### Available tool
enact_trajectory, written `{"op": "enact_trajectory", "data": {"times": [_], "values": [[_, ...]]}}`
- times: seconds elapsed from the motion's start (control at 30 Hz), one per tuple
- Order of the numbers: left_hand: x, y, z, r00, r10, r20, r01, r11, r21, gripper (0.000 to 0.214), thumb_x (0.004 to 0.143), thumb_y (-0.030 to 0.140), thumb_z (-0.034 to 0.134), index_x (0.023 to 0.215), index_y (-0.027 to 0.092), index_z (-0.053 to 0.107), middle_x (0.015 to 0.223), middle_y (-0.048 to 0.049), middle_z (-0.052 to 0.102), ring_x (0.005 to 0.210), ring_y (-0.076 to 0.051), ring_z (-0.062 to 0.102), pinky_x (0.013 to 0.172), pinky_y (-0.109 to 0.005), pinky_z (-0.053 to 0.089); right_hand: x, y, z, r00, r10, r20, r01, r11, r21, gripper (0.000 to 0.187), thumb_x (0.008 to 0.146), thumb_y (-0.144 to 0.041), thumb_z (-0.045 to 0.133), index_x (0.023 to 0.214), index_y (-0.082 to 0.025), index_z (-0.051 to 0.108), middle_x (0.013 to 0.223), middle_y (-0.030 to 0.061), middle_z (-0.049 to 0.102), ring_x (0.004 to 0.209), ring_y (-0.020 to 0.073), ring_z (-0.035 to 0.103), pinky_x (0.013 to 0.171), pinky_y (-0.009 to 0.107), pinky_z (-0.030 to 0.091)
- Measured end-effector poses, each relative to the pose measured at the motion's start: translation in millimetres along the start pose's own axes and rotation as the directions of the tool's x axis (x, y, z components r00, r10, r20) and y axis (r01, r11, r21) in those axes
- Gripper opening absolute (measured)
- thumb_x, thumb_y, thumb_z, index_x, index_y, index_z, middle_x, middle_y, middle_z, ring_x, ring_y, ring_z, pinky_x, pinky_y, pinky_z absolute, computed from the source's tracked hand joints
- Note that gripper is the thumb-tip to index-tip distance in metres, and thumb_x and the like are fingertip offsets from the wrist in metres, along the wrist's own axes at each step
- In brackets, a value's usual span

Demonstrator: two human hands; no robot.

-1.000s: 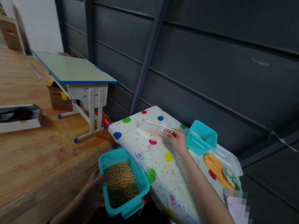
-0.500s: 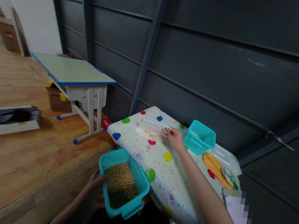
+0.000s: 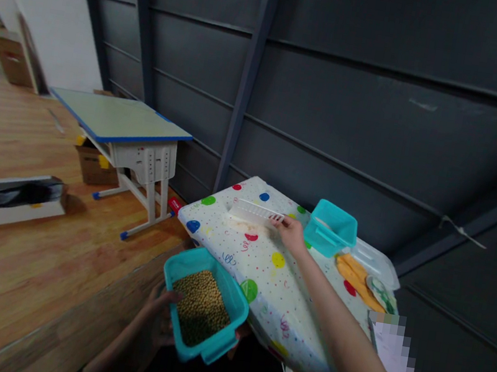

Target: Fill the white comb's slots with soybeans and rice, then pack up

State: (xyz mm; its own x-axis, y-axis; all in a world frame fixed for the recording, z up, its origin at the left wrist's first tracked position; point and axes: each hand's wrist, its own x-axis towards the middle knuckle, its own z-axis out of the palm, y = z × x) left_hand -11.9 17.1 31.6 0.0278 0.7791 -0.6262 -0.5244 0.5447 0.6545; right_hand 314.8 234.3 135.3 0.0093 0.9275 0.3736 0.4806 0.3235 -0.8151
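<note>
White slotted tray (image 3: pixel 251 213), long side running left from the right hand (image 3: pixel 289 229), at the bench (image 3: pixel 259 263), near end pinched in that nearly closed hand, left hand (image 3: pixel 161 309) half curled, gripping a blue-green box (image 3: pixel 231 295) of beans (image 3: pixel 203 298)

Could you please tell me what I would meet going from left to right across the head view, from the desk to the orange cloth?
Blue-edged desk, left hand, teal container of beans, white slotted tray, right hand, second teal container, orange cloth.
</note>
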Motion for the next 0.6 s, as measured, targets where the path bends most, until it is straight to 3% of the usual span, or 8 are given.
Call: {"op": "enact_trajectory", "data": {"times": [0.13,0.3,0.47,0.6], "values": [[-0.4,-1.2,1.6,1.0,0.02,-0.011,-0.02,1.0,0.014,0.099,0.072,0.044,0.094,0.158,0.038,0.044,0.114,-0.0066,0.081,0.099,-0.038,0.084,0.081,-0.047,0.068,-8.0,-2.2,-9.2,0.997,-0.039,0.066,0.041,0.999,-0.033,0.043,0.078,-0.063,0.081,0.074,-0.02,0.078,0.062,0.0001,0.063,0.063,0.0179,0.051,0.06,0.03,0.038],[-2.7,2.0,3.7,0.999,0.014,-0.033,-0.013,1.0,0.022,0.101,0.073,0.043,0.093,0.16,0.036,0.043,0.112,-0.0067,0.082,0.099,-0.038,0.084,0.08,-0.046,0.069,-11.1,-7.8,-21.1,0.996,-0.059,0.065,0.059,0.998,0.006,0.044,0.076,-0.064,0.081,0.072,-0.02,0.078,0.067,0.0026,0.069,0.067,0.0198,0.056,0.064,0.032,0.045],[-2.5,1.9,4.5,1.0,0.011,-0.022,-0.01,0.999,0.031,0.099,0.075,0.041,0.091,0.161,0.04,0.041,0.117,-0.0069,0.081,0.103,-0.037,0.084,0.082,-0.048,0.07,-15.8,-7.3,-16.6,0.999,-0.024,-0.047,0.027,0.998,0.049,0.045,0.075,-0.063,0.083,0.084,-0.019,0.085,0.082,0.008,0.08,0.075,0.0242,0.065,0.069,0.035,0.051],[-1.4,0.4,5.2,0.999,-0.009,-0.04,0.01,1.0,0.021,0.098,0.074,0.042,0.093,0.16,0.041,0.044,0.125,-0.0093,0.081,0.107,-0.037,0.084,0.084,-0.048,0.07,-23.3,-8.2,-10.4,0.999,0.004,0.039,-0.008,0.996,0.093,0.047,0.072,-0.064,0.086,0.086,-0.019,0.084,0.082,0.0067,0.079,0.074,0.0234,0.065,0.067,0.034,0.051]]}}
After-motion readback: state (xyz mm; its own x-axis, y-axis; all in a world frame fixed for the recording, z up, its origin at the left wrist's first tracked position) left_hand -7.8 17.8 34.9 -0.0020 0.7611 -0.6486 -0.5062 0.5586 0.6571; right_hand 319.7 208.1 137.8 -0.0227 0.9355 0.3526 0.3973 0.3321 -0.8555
